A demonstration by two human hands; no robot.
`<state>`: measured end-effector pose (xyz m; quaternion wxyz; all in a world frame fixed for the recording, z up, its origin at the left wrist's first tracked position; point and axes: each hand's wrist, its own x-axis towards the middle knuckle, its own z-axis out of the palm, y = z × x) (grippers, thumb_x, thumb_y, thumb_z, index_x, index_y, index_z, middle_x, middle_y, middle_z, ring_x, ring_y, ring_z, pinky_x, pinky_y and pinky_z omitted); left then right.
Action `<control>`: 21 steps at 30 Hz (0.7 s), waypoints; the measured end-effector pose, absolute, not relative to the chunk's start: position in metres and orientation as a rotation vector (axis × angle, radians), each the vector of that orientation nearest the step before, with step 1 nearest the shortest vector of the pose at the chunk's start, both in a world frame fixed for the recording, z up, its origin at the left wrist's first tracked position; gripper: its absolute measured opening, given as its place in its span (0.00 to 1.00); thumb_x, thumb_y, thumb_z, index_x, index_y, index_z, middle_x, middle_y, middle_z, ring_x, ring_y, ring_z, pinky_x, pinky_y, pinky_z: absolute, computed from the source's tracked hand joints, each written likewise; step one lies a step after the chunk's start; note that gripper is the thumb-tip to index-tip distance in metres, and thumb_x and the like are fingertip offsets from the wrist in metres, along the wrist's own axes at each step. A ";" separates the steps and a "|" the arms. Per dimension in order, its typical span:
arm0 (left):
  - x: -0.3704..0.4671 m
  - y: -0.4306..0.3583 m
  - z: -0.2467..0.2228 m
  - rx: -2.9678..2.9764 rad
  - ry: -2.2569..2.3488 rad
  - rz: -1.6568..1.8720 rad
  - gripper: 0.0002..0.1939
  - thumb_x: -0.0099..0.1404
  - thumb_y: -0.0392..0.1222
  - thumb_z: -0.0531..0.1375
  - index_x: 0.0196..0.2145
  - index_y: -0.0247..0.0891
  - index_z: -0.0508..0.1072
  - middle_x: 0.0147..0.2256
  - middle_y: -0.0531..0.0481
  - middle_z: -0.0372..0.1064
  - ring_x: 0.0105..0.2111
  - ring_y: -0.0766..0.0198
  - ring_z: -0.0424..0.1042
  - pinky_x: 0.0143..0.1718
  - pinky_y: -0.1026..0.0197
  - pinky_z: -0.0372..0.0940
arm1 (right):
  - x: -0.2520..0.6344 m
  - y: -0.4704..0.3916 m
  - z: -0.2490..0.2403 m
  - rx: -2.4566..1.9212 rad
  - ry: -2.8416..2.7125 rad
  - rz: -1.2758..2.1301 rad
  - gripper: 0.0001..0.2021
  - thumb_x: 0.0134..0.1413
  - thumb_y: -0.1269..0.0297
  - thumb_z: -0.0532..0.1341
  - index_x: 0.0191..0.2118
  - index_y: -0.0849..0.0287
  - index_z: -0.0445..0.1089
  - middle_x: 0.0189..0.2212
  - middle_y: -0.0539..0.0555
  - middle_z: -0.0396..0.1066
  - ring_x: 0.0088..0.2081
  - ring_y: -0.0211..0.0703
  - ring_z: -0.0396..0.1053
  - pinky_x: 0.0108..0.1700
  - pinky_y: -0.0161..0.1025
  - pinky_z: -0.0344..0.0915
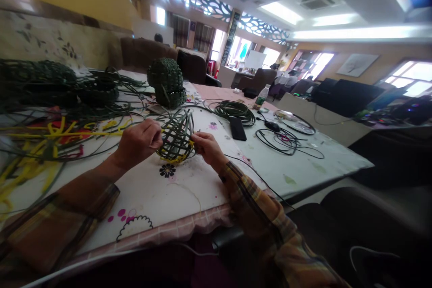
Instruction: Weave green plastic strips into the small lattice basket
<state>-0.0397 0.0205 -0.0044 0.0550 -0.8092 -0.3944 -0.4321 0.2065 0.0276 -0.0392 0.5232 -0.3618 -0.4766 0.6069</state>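
Note:
Between my hands on the table sits a small open-weave basket (174, 137) of dark green strips, with strip ends sticking up and yellow strip woven around its lower edge. My left hand (141, 138) is closed at the basket's left side, around a yellow strip (97, 134) that trails off to the left. At the right side, my right hand (208, 146) pinches the basket where a bit of yellow shows. The exact spot under its fingertips is too small to make out.
Behind stands a finished-looking green woven piece (165, 78). Green woven pieces (40, 81) and loose yellow strips (33, 166) crowd the left. To the right lie a coil of green strip (234, 111), a black phone (238, 128), a bottle (262, 95) and a black cable coil (280, 141).

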 end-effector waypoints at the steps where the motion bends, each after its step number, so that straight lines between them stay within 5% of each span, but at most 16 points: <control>1: -0.038 0.019 -0.005 -2.423 -1.213 -1.326 0.06 0.57 0.40 0.59 0.29 0.50 0.64 0.37 0.48 0.76 0.38 0.48 0.74 0.38 0.46 0.69 | 0.206 0.027 -0.039 -0.865 -1.141 1.450 0.22 0.34 0.49 0.78 0.26 0.59 0.71 0.14 0.38 0.49 0.17 0.26 0.42 0.21 0.32 0.35; 8: -0.036 0.016 0.001 -2.474 -1.568 -1.621 0.04 0.58 0.44 0.59 0.28 0.50 0.65 0.27 0.52 0.69 0.26 0.56 0.66 0.28 0.53 0.61 | 0.205 0.027 -0.041 -0.858 -1.156 1.411 0.21 0.35 0.48 0.77 0.26 0.60 0.73 0.13 0.38 0.51 0.17 0.27 0.44 0.20 0.33 0.36; 14: -0.038 0.009 0.002 -2.477 -1.368 -1.229 0.04 0.60 0.39 0.58 0.32 0.45 0.63 0.25 0.53 0.63 0.24 0.59 0.62 0.28 0.56 0.55 | 0.203 0.024 -0.039 -0.862 -1.183 1.385 0.21 0.36 0.48 0.77 0.26 0.60 0.74 0.15 0.40 0.55 0.18 0.27 0.45 0.21 0.33 0.36; 21: -0.025 0.003 -0.022 -2.536 -0.939 -1.510 0.06 0.74 0.41 0.56 0.41 0.44 0.73 0.37 0.49 0.76 0.37 0.59 0.76 0.39 0.58 0.70 | 0.202 0.021 -0.038 -0.857 -1.107 1.424 0.22 0.34 0.48 0.77 0.26 0.59 0.72 0.15 0.39 0.51 0.19 0.27 0.43 0.22 0.33 0.36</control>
